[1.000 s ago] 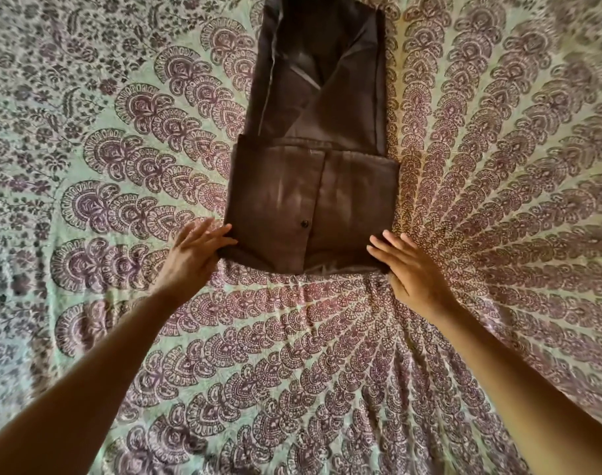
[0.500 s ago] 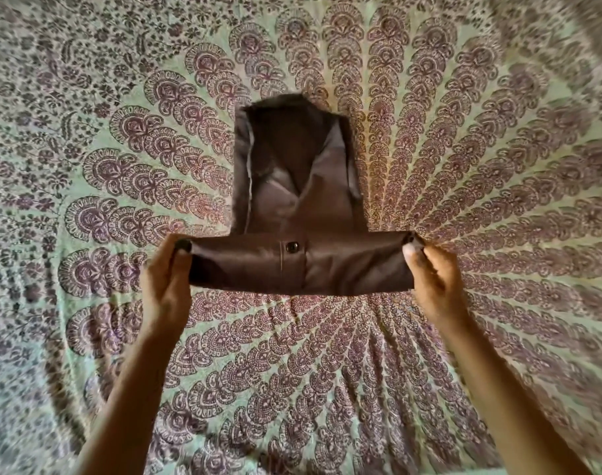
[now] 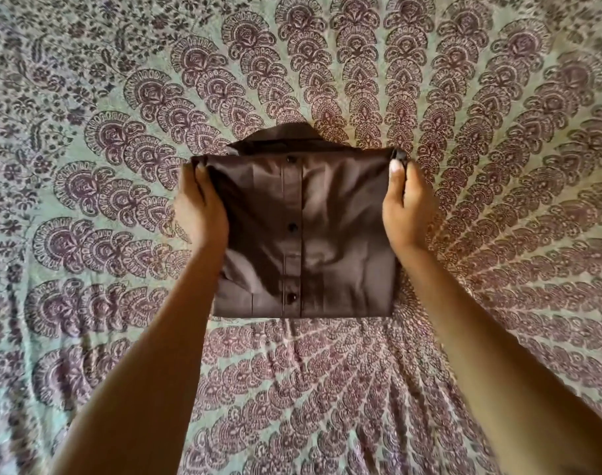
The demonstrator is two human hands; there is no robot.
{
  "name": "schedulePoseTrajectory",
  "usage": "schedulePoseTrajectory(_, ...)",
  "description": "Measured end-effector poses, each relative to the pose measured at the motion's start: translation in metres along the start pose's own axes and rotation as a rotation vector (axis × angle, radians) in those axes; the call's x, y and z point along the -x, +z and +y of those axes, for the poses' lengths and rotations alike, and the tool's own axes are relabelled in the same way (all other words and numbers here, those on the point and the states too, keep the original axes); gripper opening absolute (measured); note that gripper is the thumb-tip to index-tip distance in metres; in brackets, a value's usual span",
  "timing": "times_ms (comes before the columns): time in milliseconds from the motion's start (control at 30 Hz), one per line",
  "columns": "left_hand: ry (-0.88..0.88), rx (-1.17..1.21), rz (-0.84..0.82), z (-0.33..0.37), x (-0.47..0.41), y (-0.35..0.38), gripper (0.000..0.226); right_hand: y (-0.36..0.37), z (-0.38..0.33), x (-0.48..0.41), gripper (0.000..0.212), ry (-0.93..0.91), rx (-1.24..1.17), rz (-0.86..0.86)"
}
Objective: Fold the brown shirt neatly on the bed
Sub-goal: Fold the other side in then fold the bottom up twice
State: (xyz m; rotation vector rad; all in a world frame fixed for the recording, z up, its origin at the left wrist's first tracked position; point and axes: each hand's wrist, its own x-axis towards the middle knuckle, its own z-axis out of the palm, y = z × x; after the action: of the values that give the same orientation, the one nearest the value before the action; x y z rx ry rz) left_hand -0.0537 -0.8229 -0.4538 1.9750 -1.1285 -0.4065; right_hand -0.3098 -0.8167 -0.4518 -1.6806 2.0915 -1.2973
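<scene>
The brown shirt (image 3: 330,241) lies in the middle of the bed as a compact rectangle, button placket facing up with three dark buttons in a line. Its collar peeks out beyond the far edge. My left hand (image 3: 200,207) pinches the far left corner of the top layer. My right hand (image 3: 407,204) pinches the far right corner, thumb on top. Both forearms reach in from the bottom of the view. The layers under the top flap are hidden.
The bed is covered by a pale green sheet (image 3: 498,132) printed with purple paisley fans that radiate out from around the shirt. The sheet has soft wrinkles near me, below the shirt.
Both hands took hold of the near folded part of the shirt, lifted it and carried it away from me over the upper part. The shirt went from a long shape to a short rectangle.
</scene>
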Motion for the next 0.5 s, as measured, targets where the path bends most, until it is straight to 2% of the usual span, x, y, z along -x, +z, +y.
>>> schedulePoseTrajectory(167, -0.021, -0.165, -0.036, -0.008, -0.036, 0.040, 0.037, 0.045, 0.028, -0.030, 0.030, 0.005, 0.123, -0.036)
schedulePoseTrajectory(267, -0.110, -0.228, -0.093, -0.018, -0.047, 0.051, 0.030, 0.059, 0.044, -0.037, 0.036, 0.069, 0.266, -0.139)
schedulePoseTrajectory(367, -0.116, -0.323, -0.117, -0.022, -0.046, 0.056, 0.026, 0.067, 0.046, -0.037, 0.038, 0.144, 0.462, -0.246)
schedulePoseTrajectory(433, -0.142, -0.328, -0.041, -0.019, -0.045, 0.053, 0.025, 0.066, 0.041, -0.037, 0.037, 0.179, 0.500, -0.222)
schedulePoseTrajectory(500, -0.147, -0.323, 0.102, -0.009, -0.040, 0.048, 0.029, 0.062, 0.032, -0.033, 0.033, 0.095, 0.451, -0.117)
